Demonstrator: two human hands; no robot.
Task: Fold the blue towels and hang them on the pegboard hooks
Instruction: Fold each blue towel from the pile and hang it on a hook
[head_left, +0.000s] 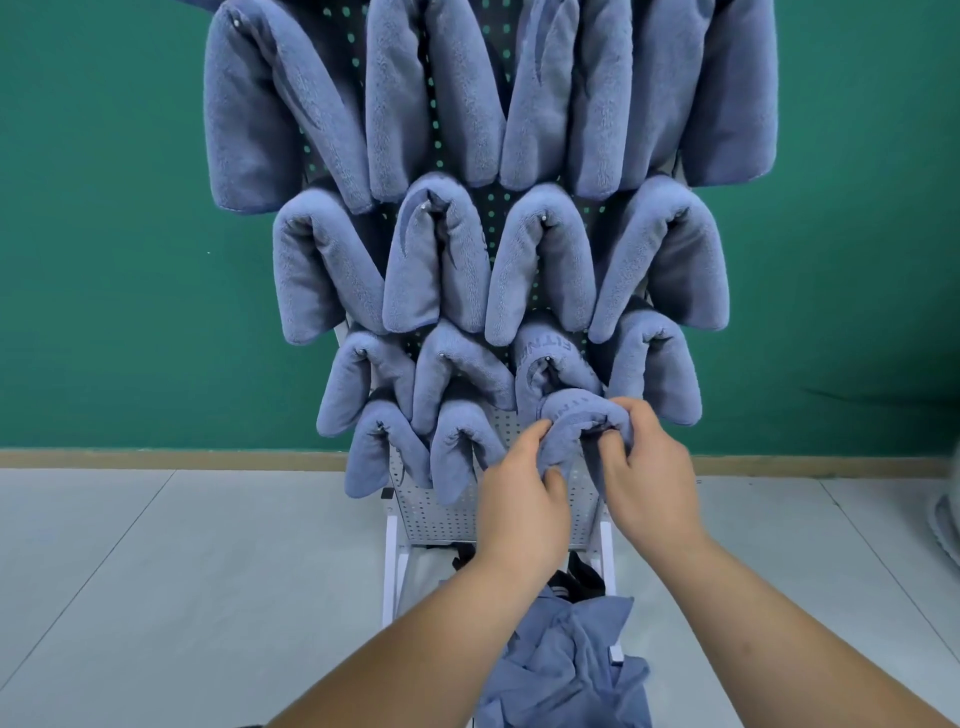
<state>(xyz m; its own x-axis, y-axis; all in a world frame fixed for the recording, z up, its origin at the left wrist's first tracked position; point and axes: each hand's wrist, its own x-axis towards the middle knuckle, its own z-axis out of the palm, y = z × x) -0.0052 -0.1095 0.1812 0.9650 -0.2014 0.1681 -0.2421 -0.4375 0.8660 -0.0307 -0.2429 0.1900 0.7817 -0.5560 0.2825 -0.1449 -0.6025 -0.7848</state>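
Green wall; both hands gripping towel.

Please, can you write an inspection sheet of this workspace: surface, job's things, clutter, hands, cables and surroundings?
Surface: white pegboard on a white stand, mostly covered.
Job's things: many folded blue towels hang in rows; one towel is being set in the bottom row; a pile of unfolded towels lies below.
Clutter: a dark item behind the pile, kind unclear.
Hands: left hand and right hand both grip the towel with their fingers.
Cables: nothing seen.
Surroundings: green wall, grey tiled floor, a white object at the right edge.
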